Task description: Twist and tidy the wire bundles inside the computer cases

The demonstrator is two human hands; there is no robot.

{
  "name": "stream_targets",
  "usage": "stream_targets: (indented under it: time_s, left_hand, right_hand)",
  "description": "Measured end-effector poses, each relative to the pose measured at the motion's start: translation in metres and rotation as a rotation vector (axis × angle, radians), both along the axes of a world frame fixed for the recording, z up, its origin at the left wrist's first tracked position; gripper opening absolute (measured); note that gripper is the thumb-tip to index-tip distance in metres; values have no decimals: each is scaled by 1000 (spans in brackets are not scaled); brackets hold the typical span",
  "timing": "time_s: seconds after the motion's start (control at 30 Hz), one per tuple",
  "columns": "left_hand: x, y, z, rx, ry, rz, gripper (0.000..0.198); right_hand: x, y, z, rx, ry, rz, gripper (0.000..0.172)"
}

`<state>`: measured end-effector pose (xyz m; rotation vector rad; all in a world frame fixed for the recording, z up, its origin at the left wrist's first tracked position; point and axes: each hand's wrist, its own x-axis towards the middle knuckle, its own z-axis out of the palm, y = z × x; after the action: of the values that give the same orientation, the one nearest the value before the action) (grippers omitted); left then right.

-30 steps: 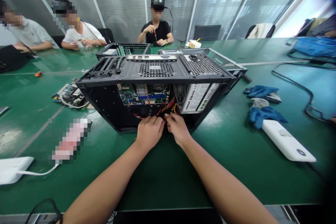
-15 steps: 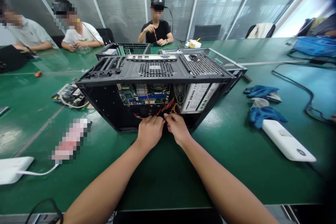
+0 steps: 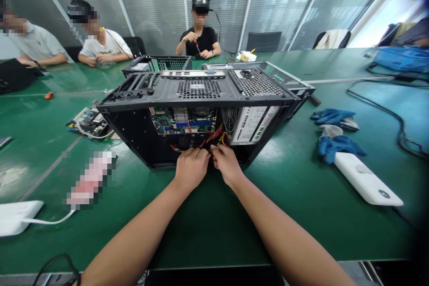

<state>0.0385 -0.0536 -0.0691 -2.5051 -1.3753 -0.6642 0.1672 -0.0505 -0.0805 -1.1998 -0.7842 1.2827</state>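
Observation:
A black computer case (image 3: 157, 103) stands on the table in front of me with its open side facing me. Inside it show a green motherboard (image 3: 164, 121) and, at the right, a power supply (image 3: 253, 124) with a white label. Red, yellow and black cables (image 3: 214, 135) run below the board. My left hand (image 3: 191, 167) is closed at the lower edge of the opening, fingers curled by the cables. Close beside it, my right hand (image 3: 227, 163) is pinched, its fingertips almost meeting the left ones. Whatever lies between the fingers is hidden.
On the right are blue gloves (image 3: 338, 145) and a white power bank (image 3: 368, 181). A loose circuit board (image 3: 90, 121) and a blurred-out phone-shaped item (image 3: 90, 178) lie left. Behind the case is another case (image 3: 174, 61); a person (image 3: 201, 38) across the table holds a screwdriver.
Both my hands and the case stay practically where they were. The person across the table tilts the screwdriver slightly.

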Motion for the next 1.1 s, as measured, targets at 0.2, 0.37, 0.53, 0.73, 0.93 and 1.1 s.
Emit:
stream_targets:
  time_s: [0.2, 0.37, 0.53, 0.73, 0.93, 1.1]
  left_hand:
    - [0, -1, 1, 36, 14, 13, 13]
    - [-1, 0, 1, 64, 35, -1, 18]
    - [0, 1, 3, 55, 32, 6, 24]
    - [3, 0, 4, 22, 24, 10, 23]
    - [2, 2, 0, -11, 9, 11, 23]
    - [1, 2, 0, -5, -13, 11, 22]
  right_hand:
    - [0, 0, 1, -11, -1, -1, 35]
    - [0, 1, -2, 2, -31, 1, 36]
    - [0, 2, -4, 7, -44, -1, 38]
    - [1, 1, -3, 22, -73, -7, 41]
    - [1, -1, -1, 9, -58, -5, 42]
    - [-1, -1, 1, -4, -26, -13, 38]
